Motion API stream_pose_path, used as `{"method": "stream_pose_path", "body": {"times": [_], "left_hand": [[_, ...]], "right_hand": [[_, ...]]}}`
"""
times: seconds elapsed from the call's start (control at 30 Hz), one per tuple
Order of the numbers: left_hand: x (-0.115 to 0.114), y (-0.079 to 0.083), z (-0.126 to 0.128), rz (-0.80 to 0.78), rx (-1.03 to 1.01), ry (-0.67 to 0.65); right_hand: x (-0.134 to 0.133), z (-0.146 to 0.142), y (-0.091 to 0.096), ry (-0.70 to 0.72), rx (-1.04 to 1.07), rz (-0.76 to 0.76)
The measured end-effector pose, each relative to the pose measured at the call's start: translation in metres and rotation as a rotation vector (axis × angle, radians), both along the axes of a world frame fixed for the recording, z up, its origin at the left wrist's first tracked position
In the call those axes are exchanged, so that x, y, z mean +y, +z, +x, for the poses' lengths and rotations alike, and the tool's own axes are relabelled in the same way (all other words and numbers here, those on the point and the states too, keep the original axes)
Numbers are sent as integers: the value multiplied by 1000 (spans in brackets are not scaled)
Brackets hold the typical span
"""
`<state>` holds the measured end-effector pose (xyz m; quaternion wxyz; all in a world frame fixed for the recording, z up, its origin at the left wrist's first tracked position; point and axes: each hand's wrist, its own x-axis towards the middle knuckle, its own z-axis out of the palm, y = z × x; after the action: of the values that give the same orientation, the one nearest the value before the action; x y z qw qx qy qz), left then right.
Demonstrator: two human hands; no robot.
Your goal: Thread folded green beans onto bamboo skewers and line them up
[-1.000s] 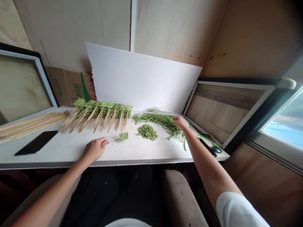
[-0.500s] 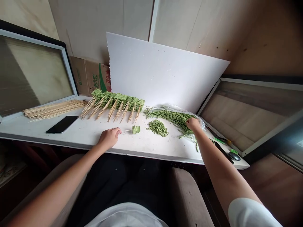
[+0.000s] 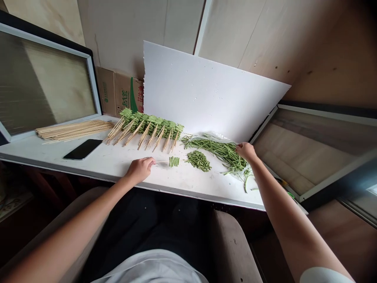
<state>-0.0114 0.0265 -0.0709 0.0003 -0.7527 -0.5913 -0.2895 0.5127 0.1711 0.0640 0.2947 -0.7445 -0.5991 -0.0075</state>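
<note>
My left hand (image 3: 140,169) rests on the white table (image 3: 123,167), fingers pinched on a thin bamboo skewer (image 3: 161,162) that carries a few short green bean pieces (image 3: 174,161) at its far end. My right hand (image 3: 246,151) reaches to the right and is closed on the bundle of long green beans (image 3: 219,149) lying on a clear plastic bag. A small heap of cut bean pieces (image 3: 199,160) lies between the two hands.
A row of finished bean skewers (image 3: 149,129) lies at the back. Bare skewers (image 3: 73,130) and a black phone (image 3: 83,149) are at the left. A white foam board (image 3: 206,94) leans on the wall, a cardboard box (image 3: 120,96) beside it. Framed panels stand at both sides.
The view has swung to the left and down. Both hands keep their places on the skewer and the bean bundle.
</note>
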Motion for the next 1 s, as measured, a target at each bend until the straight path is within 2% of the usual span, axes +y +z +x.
{"method": "stream_pose_path", "body": {"times": [0.23, 0.37, 0.53, 0.6, 0.7, 0.9, 1.0], "left_hand": [[2, -2, -2, -3, -8, -6], [1, -1, -1, -3, 1, -8], [7, -2, -10, -26, 4, 4], [15, 0, -23, -20, -19, -7], [28, 9, -58, 1, -51, -37], [32, 27, -147, -133, -144, 92], [26, 30, -173, -191, -153, 141]], "right_hand": [[1, 19, 47, -70, 287, 155], [-1, 11, 80, 8, 489, 299], [-13, -8, 124, 137, 566, 394], [-21, -17, 135, 206, 584, 425], [-33, -32, 143, 303, 595, 486], [-60, -78, 143, 461, 605, 544], [-75, -109, 140, 558, 609, 548]]}}
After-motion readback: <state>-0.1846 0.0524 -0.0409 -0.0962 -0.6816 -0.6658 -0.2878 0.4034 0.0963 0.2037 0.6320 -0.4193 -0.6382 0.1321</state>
